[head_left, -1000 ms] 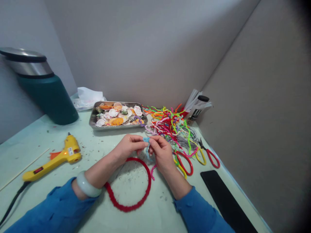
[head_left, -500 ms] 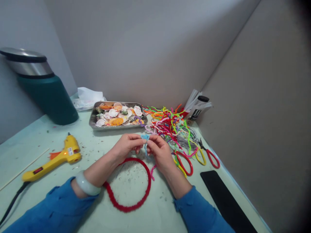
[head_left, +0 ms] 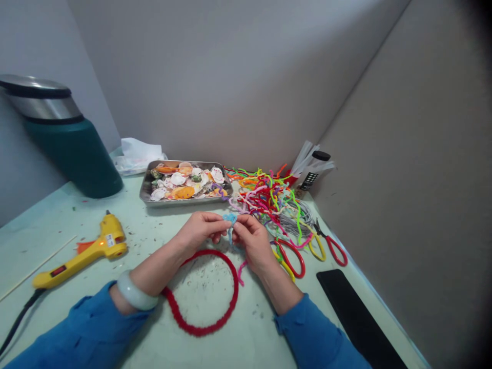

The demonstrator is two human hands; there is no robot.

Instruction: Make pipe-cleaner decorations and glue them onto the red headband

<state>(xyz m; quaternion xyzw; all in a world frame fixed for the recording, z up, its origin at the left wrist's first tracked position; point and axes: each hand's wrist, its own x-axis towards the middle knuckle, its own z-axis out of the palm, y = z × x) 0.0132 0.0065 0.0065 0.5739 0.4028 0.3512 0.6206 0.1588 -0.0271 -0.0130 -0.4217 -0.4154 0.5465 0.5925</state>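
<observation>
Between my fingertips is a light blue pipe cleaner (head_left: 229, 218), bent into a small bunched shape with a tail hanging down. My left hand (head_left: 200, 229) pinches it from the left side, and my right hand (head_left: 251, 238) pinches it from the right. Both thumbs meet near its middle, so part of it is hidden. Below my hands, a red fuzzy ring (head_left: 200, 330) lies on the table, its left side partly covered by my left forearm. A short pink pipe cleaner piece (head_left: 241, 274) lies beside the ring, under my right wrist.
A metal tray (head_left: 188, 203) of shells stands behind my hands, beside tangled colourful pipe cleaners (head_left: 269, 197). Scissors (head_left: 331, 241) lie at right, near a black flat strip (head_left: 357, 312). At left are a yellow glue gun (head_left: 92, 251), a thin stick (head_left: 38, 269) and a green bottle (head_left: 73, 154).
The blue pipe cleaner's top has shifted and turned slightly between my fingertips. Both hands keep their pinch in nearly the same place; the view has moved very slightly.
</observation>
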